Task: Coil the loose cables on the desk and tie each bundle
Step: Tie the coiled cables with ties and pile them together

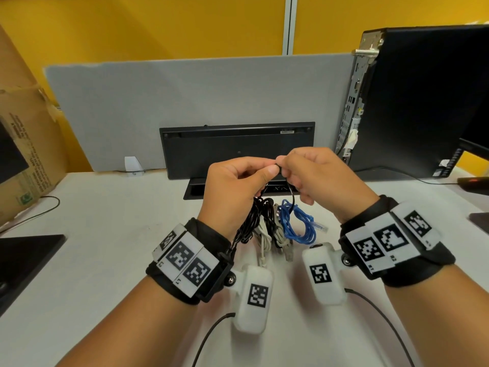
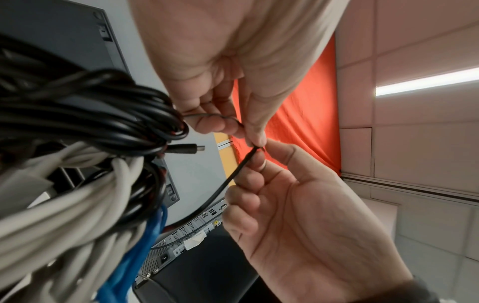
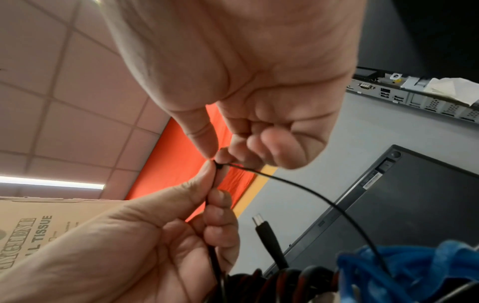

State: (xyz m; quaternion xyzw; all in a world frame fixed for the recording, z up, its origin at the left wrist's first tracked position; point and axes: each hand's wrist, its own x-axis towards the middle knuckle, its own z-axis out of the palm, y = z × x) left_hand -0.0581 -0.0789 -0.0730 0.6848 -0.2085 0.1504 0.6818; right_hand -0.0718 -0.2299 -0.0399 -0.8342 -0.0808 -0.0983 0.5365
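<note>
Hands meet above the counter (image 1: 105, 260), just in front of the black keyboard (image 1: 238, 147) propped against the grey divider (image 1: 185, 88). Left hand (image 1: 232, 186) pinches a thin black tie (image 2: 233, 174) between thumb and forefinger, with the black cable bundle (image 1: 254, 221) hanging below it. Right hand (image 1: 315, 173) pinches the other end of the tie at the same spot; the small head of the tie (image 3: 219, 165) sits right between the two thumb tips.

Grey cable (image 1: 264, 239) and blue cable (image 1: 299, 223) lie coiled on the counter under the hands, touching the black bundle. Cannot tell whether either is tied.

Judgement: the tail is being threaded into the head, loop not yet cinched.

Risks:
- Loop looks wide and passes close to the blue coil in the right wrist view. Pulling it tight now could catch blue or grey strands in the black bundle's tie.
- Black coil hangs loosely from the left hand. If that pinch shifts to manage the tie, turns could slide out and the coil unravel.
- Plug end (image 2: 185, 148) sticks out free of the coil. It could snag the loop or be left outside the bundle.
- Head is tiny and mostly covered by fingertips, so a missed slot or reversed tail is likely, and then the tie won't lock.
- Bundle hangs close over the other coils; tugging may drag them along.
</note>
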